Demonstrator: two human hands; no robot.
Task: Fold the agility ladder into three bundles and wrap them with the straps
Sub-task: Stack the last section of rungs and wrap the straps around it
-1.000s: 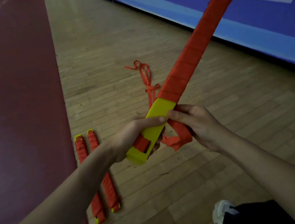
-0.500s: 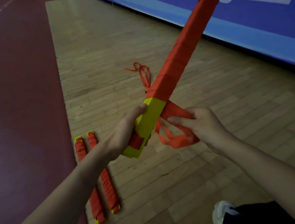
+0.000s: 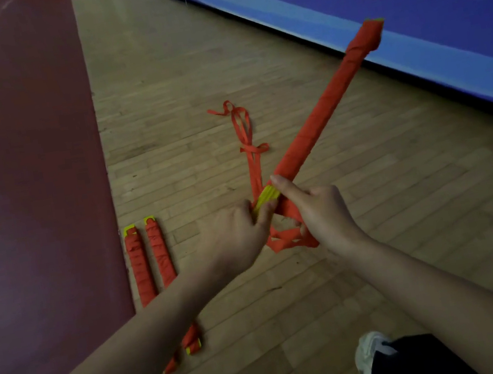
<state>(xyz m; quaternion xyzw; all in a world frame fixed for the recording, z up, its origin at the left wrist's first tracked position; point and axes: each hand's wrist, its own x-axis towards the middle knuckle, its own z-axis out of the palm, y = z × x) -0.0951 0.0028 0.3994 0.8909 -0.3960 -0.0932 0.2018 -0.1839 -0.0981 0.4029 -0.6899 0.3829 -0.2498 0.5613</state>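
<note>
You hold the long bundle of yellow plastic rungs wound in orange webbing (image 3: pixel 318 116) above the pale wooden floor (image 3: pixel 371 198), its far end tilted up towards the blue banner (image 3: pixel 408 29). Your left hand (image 3: pixel 234 238) is closed round the bare yellow near end. Your right hand (image 3: pixel 317 210) curls over the bundle just beside it, forefinger laid along the wrap, clamping the loose orange strap (image 3: pixel 290 241), which hangs in slack loops under both hands. A twisted strap tail (image 3: pixel 244 135) trails on the floor ahead and seems to run up to your hands. The two wrapped bundles (image 3: pixel 150 261) lie side by side to your left.

The main risk is slack. If your right hand eases, the nearest turns will likely loosen and creep back up the bundle. The hanging loops could cross and lock into a tangle as you wind. The twist in the tail may snag. With the yellow end uncovered, the rungs could fan apart.
</note>
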